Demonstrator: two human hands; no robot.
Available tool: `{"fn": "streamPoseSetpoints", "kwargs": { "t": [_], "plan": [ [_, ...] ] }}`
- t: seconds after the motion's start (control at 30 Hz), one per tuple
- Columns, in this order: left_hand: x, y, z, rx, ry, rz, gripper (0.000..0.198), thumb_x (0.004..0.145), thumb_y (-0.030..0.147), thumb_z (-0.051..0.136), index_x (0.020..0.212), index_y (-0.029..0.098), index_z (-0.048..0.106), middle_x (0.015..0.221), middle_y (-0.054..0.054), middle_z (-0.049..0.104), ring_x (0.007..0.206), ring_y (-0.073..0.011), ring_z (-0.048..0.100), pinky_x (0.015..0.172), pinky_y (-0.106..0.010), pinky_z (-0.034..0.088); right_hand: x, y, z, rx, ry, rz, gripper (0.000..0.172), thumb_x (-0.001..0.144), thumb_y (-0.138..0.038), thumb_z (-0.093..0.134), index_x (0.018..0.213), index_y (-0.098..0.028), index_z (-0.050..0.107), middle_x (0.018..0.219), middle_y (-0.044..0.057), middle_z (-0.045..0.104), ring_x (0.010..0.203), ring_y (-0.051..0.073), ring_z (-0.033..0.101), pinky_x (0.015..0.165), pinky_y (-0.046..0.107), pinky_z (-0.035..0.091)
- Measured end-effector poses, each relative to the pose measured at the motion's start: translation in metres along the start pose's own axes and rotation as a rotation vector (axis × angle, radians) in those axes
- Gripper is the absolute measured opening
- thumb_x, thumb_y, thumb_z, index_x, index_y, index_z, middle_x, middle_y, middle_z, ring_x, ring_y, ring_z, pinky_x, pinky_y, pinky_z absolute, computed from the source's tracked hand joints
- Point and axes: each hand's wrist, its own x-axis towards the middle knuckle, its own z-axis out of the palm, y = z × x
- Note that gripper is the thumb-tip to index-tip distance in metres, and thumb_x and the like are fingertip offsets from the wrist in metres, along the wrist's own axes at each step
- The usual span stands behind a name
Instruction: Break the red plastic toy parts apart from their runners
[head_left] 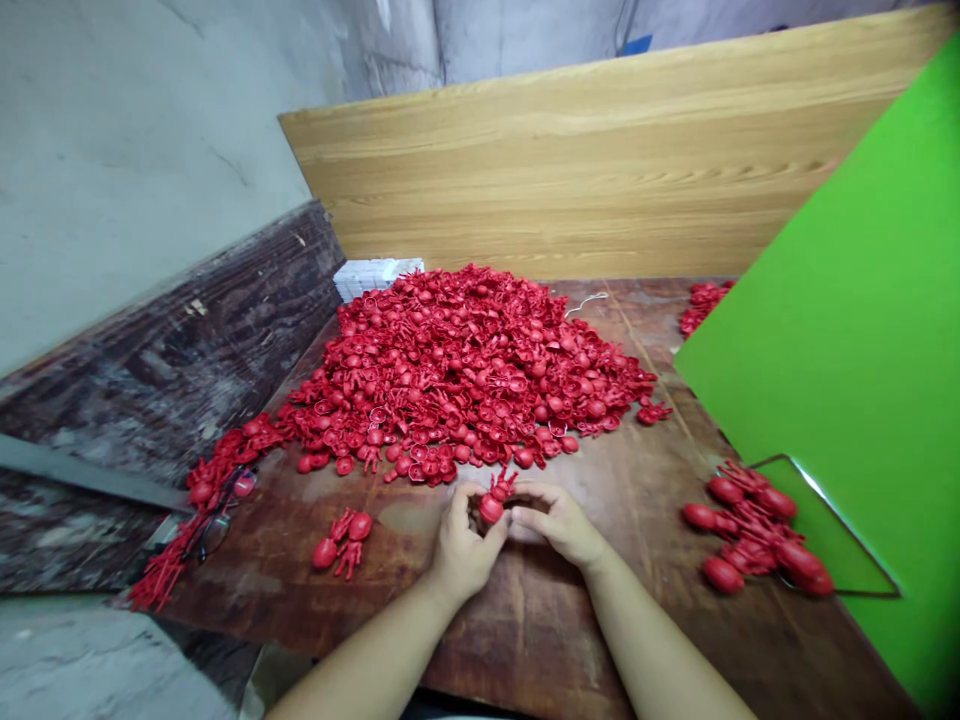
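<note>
A small red plastic figure (491,508) with a round head and thin limbs is held between my two hands, just above the table's front part. My left hand (465,540) pinches it from the left with thumb and fingers. From the right, the fingertips of my right hand (559,522) close on the same figure. Its head points toward me and its limbs point away. Just beyond my hands lies a large heap of red plastic parts (480,370), some of them hollow half shells. Two similar red figures (343,543) lie on the table left of my hands.
More red figures (757,530) lie at the right beside a thin metal wire frame (847,530) and a green panel (840,350). Glasses (215,533) and red strands (159,580) are at the left edge. A wooden board (555,170) stands behind the heap, near a white stack (375,275).
</note>
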Motion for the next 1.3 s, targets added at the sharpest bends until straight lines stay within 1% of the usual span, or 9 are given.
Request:
{"fn": "streamPoseSetpoints", "kwargs": {
  "t": [0.2, 0.37, 0.57, 0.7, 0.83, 0.97, 1.07, 1.17, 1.3],
  "plan": [
    [0.002, 0.002, 0.000, 0.089, -0.027, 0.008, 0.030, 0.079, 0.033, 0.072, 0.098, 0.021, 0.051, 0.086, 0.000, 0.062, 0.077, -0.0160, 0.060, 0.073, -0.028, 0.048, 0.003, 0.013, -0.005, 0.031, 0.085, -0.030, 0.027, 0.084, -0.043, 0.074, 0.098, -0.020, 0.071, 0.080, 0.001, 0.070, 0.067, 0.013, 0.064, 0.069, 0.030, 0.054],
    [0.002, 0.001, -0.001, 0.102, -0.118, 0.008, 0.030, 0.076, 0.031, 0.074, 0.092, 0.021, 0.051, 0.084, 0.001, 0.063, 0.075, -0.0163, 0.059, 0.073, -0.028, 0.047, 0.003, 0.010, -0.009, -0.015, 0.043, -0.058, 0.028, 0.079, -0.042, 0.080, 0.093, -0.019, 0.074, 0.077, 0.001, 0.067, 0.068, 0.014, 0.060, 0.070, 0.030, 0.051],
    [0.002, 0.006, -0.007, 0.145, -0.280, 0.041, 0.052, 0.064, 0.051, 0.083, 0.098, 0.020, 0.058, 0.085, -0.001, 0.066, 0.075, -0.0190, 0.059, 0.070, -0.030, 0.045, 0.000, -0.004, -0.004, -0.102, -0.043, -0.081, 0.021, 0.079, -0.038, 0.080, 0.076, -0.017, 0.078, 0.084, 0.002, 0.059, 0.075, 0.013, 0.057, 0.070, 0.026, 0.049],
    [0.004, 0.009, -0.009, 0.089, -0.325, 0.179, 0.031, 0.088, 0.048, 0.062, 0.086, 0.017, 0.064, 0.081, -0.004, 0.063, 0.074, -0.0173, 0.059, 0.069, -0.028, 0.044, -0.002, -0.008, -0.001, -0.150, -0.115, -0.101, 0.020, 0.080, -0.040, 0.079, 0.080, -0.020, 0.081, 0.095, 0.005, 0.060, 0.082, 0.015, 0.058, 0.075, 0.029, 0.050],
    [0.005, 0.008, -0.009, 0.004, -0.331, 0.251, 0.036, 0.095, 0.044, 0.054, 0.075, 0.016, 0.066, 0.073, -0.003, 0.060, 0.067, -0.0131, 0.055, 0.063, -0.024, 0.041, -0.002, -0.009, -0.002, -0.244, -0.217, -0.177, 0.022, 0.083, -0.041, 0.076, 0.091, -0.022, 0.082, 0.108, 0.008, 0.063, 0.099, 0.021, 0.061, 0.094, 0.037, 0.048],
    [0.005, 0.007, -0.009, -0.033, -0.351, 0.293, 0.045, 0.098, 0.041, 0.050, 0.064, 0.015, 0.063, 0.063, -0.002, 0.058, 0.062, -0.0125, 0.054, 0.065, -0.025, 0.042, 0.000, -0.008, -0.005, -0.258, -0.288, -0.205, 0.041, 0.089, -0.058, 0.062, 0.093, -0.021, 0.081, 0.106, 0.010, 0.066, 0.095, 0.022, 0.064, 0.089, 0.039, 0.051],
    [0.004, 0.006, -0.008, -0.072, -0.334, 0.259, 0.047, 0.100, 0.041, 0.045, 0.064, 0.015, 0.064, 0.066, -0.004, 0.061, 0.066, -0.0142, 0.058, 0.068, -0.026, 0.046, 0.000, -0.003, -0.004, -0.359, -0.315, -0.294, 0.073, 0.071, -0.076, 0.068, 0.121, -0.023, 0.072, 0.120, 0.013, 0.065, 0.110, 0.030, 0.063, 0.098, 0.047, 0.048],
    [0.002, 0.002, -0.006, -0.071, -0.323, 0.298, 0.047, 0.099, 0.042, 0.046, 0.066, 0.015, 0.064, 0.068, -0.005, 0.063, 0.066, -0.0149, 0.058, 0.067, -0.027, 0.046, -0.001, 0.005, 0.000, -0.621, -0.267, -0.327, 0.108, 0.054, -0.080, 0.075, 0.143, -0.022, 0.054, 0.131, 0.018, 0.061, 0.118, 0.036, 0.059, 0.103, 0.051, 0.044],
    [-0.001, -0.003, -0.004, -0.062, -0.316, 0.394, 0.041, 0.097, 0.043, 0.048, 0.072, 0.016, 0.066, 0.070, -0.006, 0.064, 0.069, -0.0163, 0.059, 0.070, -0.028, 0.047, -0.002, 0.008, 0.009, -0.713, -0.284, -0.410, 0.102, 0.063, -0.086, 0.062, 0.141, -0.019, 0.057, 0.117, 0.016, 0.069, 0.105, 0.032, 0.064, 0.095, 0.047, 0.048]
  ]
}}
